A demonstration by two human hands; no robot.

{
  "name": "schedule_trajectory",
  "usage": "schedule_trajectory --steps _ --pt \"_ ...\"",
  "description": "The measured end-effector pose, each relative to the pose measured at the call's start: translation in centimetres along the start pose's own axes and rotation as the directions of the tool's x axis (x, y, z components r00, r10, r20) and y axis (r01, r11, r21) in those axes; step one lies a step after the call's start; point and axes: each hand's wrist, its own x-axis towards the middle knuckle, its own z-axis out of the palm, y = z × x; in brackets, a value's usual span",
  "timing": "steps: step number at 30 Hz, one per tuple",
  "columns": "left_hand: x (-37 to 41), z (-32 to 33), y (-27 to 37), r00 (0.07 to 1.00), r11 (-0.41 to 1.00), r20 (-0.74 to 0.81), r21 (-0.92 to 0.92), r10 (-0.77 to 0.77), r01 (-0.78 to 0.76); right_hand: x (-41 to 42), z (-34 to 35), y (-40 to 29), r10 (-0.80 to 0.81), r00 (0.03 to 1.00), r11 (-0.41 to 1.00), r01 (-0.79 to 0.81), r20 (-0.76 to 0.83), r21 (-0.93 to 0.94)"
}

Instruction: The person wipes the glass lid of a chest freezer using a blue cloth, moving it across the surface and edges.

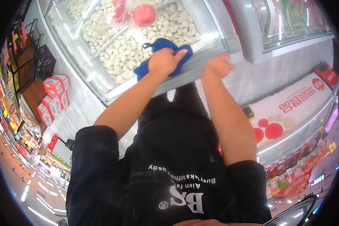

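My left hand [164, 62] is pressed down on a bunched blue cloth [142, 70], its fingers and thumb around the fabric. Dark trim and a small loop show at the cloth's far side. The cloth lies on the glass top of a chest freezer [216, 26], near the edge closest to me. White dumplings [118, 56] fill divided compartments beneath the glass. At the freezer's near rim is my right hand [219, 67], blurred, with fingers curled. Whether it grips the rim I cannot tell.
A clear plastic bag with red contents [145, 15] sits at the freezer's far side. Another glass-topped freezer [285, 42] stands at right, above a white printed case [293, 104]. Red-and-white cartons [54, 106] and a black crate [44, 60] are on the left.
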Motion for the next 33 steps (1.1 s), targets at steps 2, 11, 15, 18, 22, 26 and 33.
schedule_trajectory --steps 2,11,15,18,22,26,33 --pt "1.3 -0.2 1.5 0.998 1.000 0.060 -0.018 -0.012 0.013 0.0 -0.1 -0.1 -0.001 1.000 1.000 0.001 0.007 0.025" --pt "4.6 -0.5 -5.4 0.872 0.819 0.271 -0.531 0.407 -0.217 1.1 0.5 0.8 -0.016 1.000 1.000 0.016 0.000 0.020" --pt "4.8 -2.0 -8.7 0.856 0.859 0.293 -0.429 0.425 -0.280 0.2 -0.4 -0.3 0.029 0.999 0.999 -0.029 0.035 0.018" --pt "3.2 -2.9 -10.0 0.886 0.914 0.294 -0.303 0.360 -0.271 -0.4 -1.1 -0.8 0.049 0.997 0.997 -0.052 0.061 0.050" --pt "1.6 -1.6 -9.8 0.956 0.947 0.102 -0.200 0.275 -0.251 0.0 -0.7 -0.4 0.043 0.996 0.999 -0.044 0.078 0.012" --pt "1.6 -0.6 -4.1 0.974 0.973 0.006 -0.024 0.228 -0.228 0.3 -0.3 -0.4 -0.003 1.000 1.000 0.002 0.029 0.017" --pt "2.8 -1.1 -4.7 0.951 0.915 0.176 -0.363 0.253 -0.176 0.4 -0.7 0.3 0.019 0.999 0.998 -0.022 0.047 0.064"
